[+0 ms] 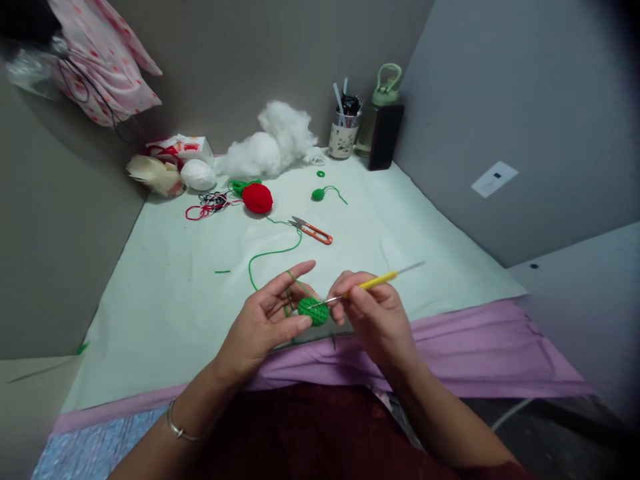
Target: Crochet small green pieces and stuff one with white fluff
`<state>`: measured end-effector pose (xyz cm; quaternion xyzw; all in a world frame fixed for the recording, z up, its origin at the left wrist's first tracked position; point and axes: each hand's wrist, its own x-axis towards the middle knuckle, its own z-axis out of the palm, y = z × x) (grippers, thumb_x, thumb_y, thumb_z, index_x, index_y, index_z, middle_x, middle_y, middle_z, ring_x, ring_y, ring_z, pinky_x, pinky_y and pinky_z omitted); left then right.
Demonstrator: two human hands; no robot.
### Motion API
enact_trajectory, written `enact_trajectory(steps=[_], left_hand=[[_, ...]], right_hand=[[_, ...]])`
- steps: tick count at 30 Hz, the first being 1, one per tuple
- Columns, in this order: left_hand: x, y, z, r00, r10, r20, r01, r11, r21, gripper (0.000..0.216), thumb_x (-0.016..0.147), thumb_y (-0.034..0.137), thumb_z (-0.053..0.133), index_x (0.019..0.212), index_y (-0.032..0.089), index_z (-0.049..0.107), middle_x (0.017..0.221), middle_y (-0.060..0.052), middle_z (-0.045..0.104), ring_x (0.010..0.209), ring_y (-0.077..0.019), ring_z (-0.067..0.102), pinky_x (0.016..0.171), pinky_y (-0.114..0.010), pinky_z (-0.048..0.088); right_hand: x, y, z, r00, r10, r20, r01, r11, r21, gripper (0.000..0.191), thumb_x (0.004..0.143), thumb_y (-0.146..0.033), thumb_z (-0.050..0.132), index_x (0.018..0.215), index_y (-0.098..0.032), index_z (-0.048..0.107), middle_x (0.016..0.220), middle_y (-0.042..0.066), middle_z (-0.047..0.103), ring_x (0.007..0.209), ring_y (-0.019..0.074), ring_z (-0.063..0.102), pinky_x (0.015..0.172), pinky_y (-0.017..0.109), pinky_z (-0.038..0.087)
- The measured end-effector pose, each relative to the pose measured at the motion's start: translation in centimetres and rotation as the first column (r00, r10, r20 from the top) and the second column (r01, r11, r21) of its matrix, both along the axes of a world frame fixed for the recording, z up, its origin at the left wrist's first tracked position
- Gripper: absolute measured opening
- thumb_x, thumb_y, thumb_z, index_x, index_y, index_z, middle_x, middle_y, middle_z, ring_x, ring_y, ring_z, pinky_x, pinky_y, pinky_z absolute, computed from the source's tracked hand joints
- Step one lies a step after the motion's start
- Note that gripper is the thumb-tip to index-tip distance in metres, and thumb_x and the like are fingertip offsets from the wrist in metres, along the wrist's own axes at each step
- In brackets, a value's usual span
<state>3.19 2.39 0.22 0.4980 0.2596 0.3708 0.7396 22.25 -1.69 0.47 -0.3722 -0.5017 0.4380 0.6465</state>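
My left hand (273, 310) pinches a small green crochet piece (314, 312) between thumb and fingers, near the table's front edge. Green yarn (273, 253) runs from the table up over my raised left index finger and down to the piece. In my right hand (373, 307) is a crochet hook with a yellow handle (379, 281), held like a pen. Its metal tip reaches left to the green piece and touches it; whether a loop is on the tip is too small to tell. Beyond my hands lie orange-handled thread snips (313, 231).
A red yarn ball (257, 199), tangled yarn (207, 205), a white yarn ball (199, 175) and white stuffing (275, 143) lie toward the back. A small green crocheted ball (319, 195) sits right of them. A pen cup (345, 135), green bottle (384, 93) and dark phone (386, 138) stand against the wall.
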Motion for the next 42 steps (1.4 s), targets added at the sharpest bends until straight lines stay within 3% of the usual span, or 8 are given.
enact_trajectory(steps=[2, 4, 7, 13, 21, 24, 30, 42], left_hand=[[0.7, -0.5, -0.1, 0.999, 0.048, -0.001, -0.048, 0.998, -0.030, 0.068, 0.082, 0.023, 0.082, 0.146, 0.028, 0.061, 0.105, -0.004, 0.069, 0.100, -0.0173, 0.067, 0.096, -0.031, 0.053], [1.2, -0.9, -0.3, 0.996, 0.092, 0.012, -0.090, 0.992, -0.084, 0.064, 0.083, 0.025, 0.083, 0.144, 0.027, 0.063, 0.107, -0.004, 0.069, 0.104, -0.0179, 0.067, 0.099, -0.032, 0.053], [1.5, -1.3, -0.4, 0.993, 0.091, 0.073, -0.072, 0.971, -0.226, 0.060, 0.083, 0.029, 0.083, 0.140, 0.024, 0.066, 0.111, -0.005, 0.070, 0.105, -0.0178, 0.067, 0.102, -0.031, 0.051], [0.8, -0.6, 0.6, 0.983, 0.041, 0.177, 0.023, 0.938, -0.345, 0.052, 0.083, 0.025, 0.083, 0.133, 0.020, 0.072, 0.104, -0.006, 0.072, 0.094, -0.0137, 0.066, 0.093, -0.024, 0.050], [0.2, -0.4, 0.3, 0.995, 0.003, 0.097, 0.015, 0.982, -0.191, 0.045, 0.084, 0.034, 0.082, 0.127, 0.020, 0.077, 0.106, -0.009, 0.071, 0.095, -0.0176, 0.066, 0.090, -0.029, 0.053], [0.4, -0.6, 0.1, 0.998, -0.040, 0.053, 0.044, 0.996, -0.078, 0.052, 0.085, 0.032, 0.082, 0.135, 0.025, 0.071, 0.107, -0.007, 0.072, 0.099, -0.0196, 0.069, 0.094, -0.032, 0.055], [0.8, -0.9, 0.4, 0.998, 0.033, -0.045, -0.032, 0.999, 0.005, 0.062, 0.084, 0.027, 0.084, 0.143, 0.028, 0.063, 0.109, -0.005, 0.073, 0.107, -0.0187, 0.072, 0.100, -0.030, 0.057], [0.3, -0.8, 0.5, 0.955, 0.188, -0.230, -0.078, 0.905, 0.417, 0.057, 0.088, 0.022, 0.077, 0.143, 0.024, 0.062, 0.110, -0.006, 0.068, 0.104, -0.0171, 0.068, 0.099, -0.029, 0.060]], right_hand=[[-0.6, -0.5, -0.7, 0.945, -0.203, 0.257, 0.159, 0.970, 0.182, 0.014, 0.096, -0.026, 0.068, 0.102, -0.026, 0.082, 0.088, 0.004, 0.071, 0.074, 0.0149, 0.068, 0.065, 0.028, 0.060], [-1.0, -0.9, -1.4, 0.790, -0.416, 0.449, 0.233, 0.883, 0.408, 0.028, 0.092, -0.017, 0.072, 0.114, -0.032, 0.081, 0.097, 0.005, 0.072, 0.087, 0.0181, 0.070, 0.074, 0.032, 0.062], [-1.3, -1.1, -1.8, 0.722, -0.521, 0.456, 0.239, 0.806, 0.542, 0.040, 0.090, -0.010, 0.072, 0.122, -0.034, 0.078, 0.099, 0.005, 0.071, 0.089, 0.0177, 0.069, 0.076, 0.031, 0.061], [-0.9, -0.4, -1.0, 0.950, -0.277, 0.147, 0.238, 0.942, 0.239, 0.020, 0.100, -0.021, 0.061, 0.105, -0.028, 0.080, 0.089, 0.004, 0.071, 0.075, 0.0162, 0.067, 0.069, 0.034, 0.058], [0.4, 0.2, 0.2, 0.974, -0.052, -0.219, 0.023, 0.990, -0.136, 0.019, 0.091, -0.036, 0.073, 0.082, -0.019, 0.076, 0.071, 0.002, 0.065, 0.055, 0.0112, 0.058, 0.045, 0.022, 0.049], [0.2, 0.0, 0.0, 0.986, 0.043, -0.162, -0.052, 0.997, -0.057, 0.019, 0.095, -0.038, 0.070, 0.087, -0.021, 0.077, 0.074, 0.002, 0.066, 0.059, 0.0118, 0.060, 0.052, 0.024, 0.052], [-0.4, -0.3, -0.2, 0.978, -0.110, 0.176, 0.083, 0.985, 0.152, 0.015, 0.098, -0.026, 0.067, 0.102, -0.027, 0.081, 0.098, 0.006, 0.077, 0.094, 0.0192, 0.070, 0.077, 0.034, 0.058], [0.6, 0.7, -0.9, 0.965, 0.186, -0.185, -0.192, 0.981, -0.011, 0.014, 0.100, -0.030, 0.065, 0.097, -0.024, 0.077, 0.092, 0.002, 0.077, 0.070, 0.0097, 0.064, 0.059, 0.021, 0.051]])
